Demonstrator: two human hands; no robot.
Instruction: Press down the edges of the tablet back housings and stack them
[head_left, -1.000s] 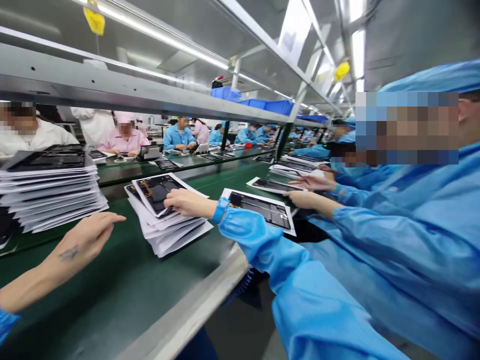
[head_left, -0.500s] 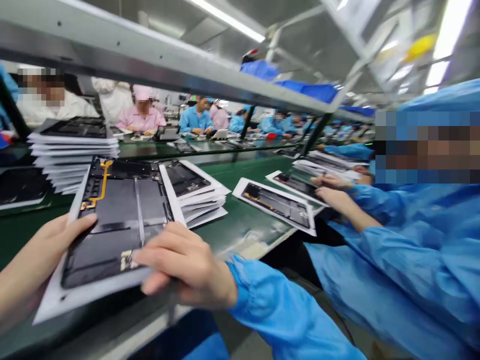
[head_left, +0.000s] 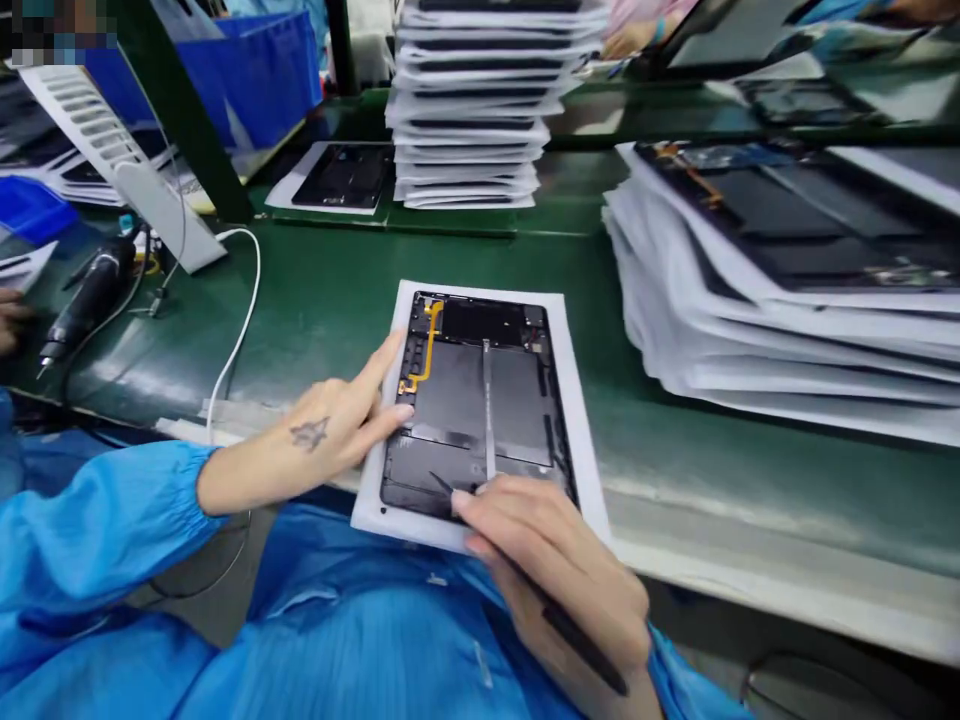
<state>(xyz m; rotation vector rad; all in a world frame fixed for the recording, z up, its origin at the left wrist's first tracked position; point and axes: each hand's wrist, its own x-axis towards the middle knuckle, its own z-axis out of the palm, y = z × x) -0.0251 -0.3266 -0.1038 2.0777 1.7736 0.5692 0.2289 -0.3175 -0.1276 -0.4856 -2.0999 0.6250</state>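
An opened tablet (head_left: 450, 390), with black insides and an orange flex cable, lies on a white sheet (head_left: 585, 440) at the table's front edge. My left hand (head_left: 330, 425) holds its left side, the thumb on the tablet's face and the index finger stretched along the edge. The other left fingers are hidden. In my right hand (head_left: 555, 560) are thin black tweezers (head_left: 581, 645), gripped like a pen. Their pointed tip is over the lower part of the tablet, close to its surface; whether it touches, I cannot tell. The right hand covers the tablet's lower right corner.
A tall stack of tablets between white sheets (head_left: 469, 150) stands behind. Another stack (head_left: 675, 330) is at the right. On the left are a black electric screwdriver (head_left: 94, 295), a white slotted stand (head_left: 150, 195), a white cable (head_left: 244, 340) and a blue bin (head_left: 247, 75).
My view has swung left and down, and the co-worker at the right has left it. The tablet now lies lower and flatter at the table edge. The tweezers now show clearly.
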